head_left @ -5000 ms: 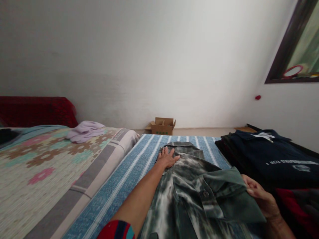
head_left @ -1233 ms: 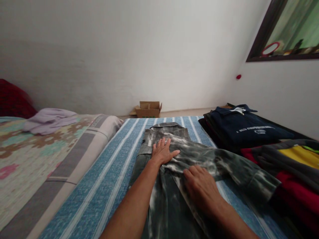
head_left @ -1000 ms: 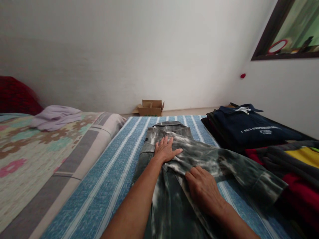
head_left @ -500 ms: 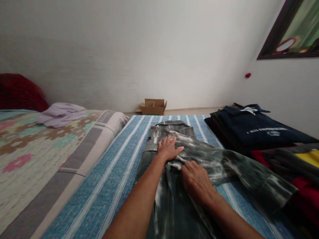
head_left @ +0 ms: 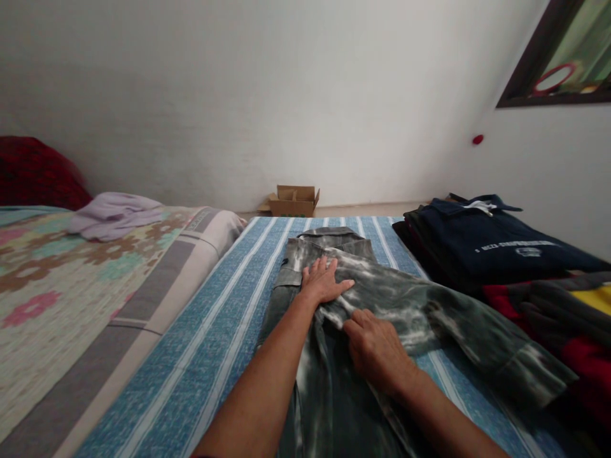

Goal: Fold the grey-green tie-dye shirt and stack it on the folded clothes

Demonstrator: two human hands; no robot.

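Note:
A grey-green tie-dye jacket lies partly folded in front of me, its collar at the far end and one sleeve stretched out to the right. My left hand rests flat on the upper part of the jacket, fingers spread. Just right of it and nearer to me, my right hand is closed, gripping the jacket at the lower edge of the sleeve. Its fingertips are tucked out of sight.
Blue striped cloth covers the surface under the jacket. At right lie a stack of folded dark clothes and red, grey and yellow garments. A floral bed with a lilac cloth is at left. A cardboard box stands by the wall.
Both hands keep nearly the same places on the jacket. The view has shifted slightly, and the jacket otherwise lies as before.

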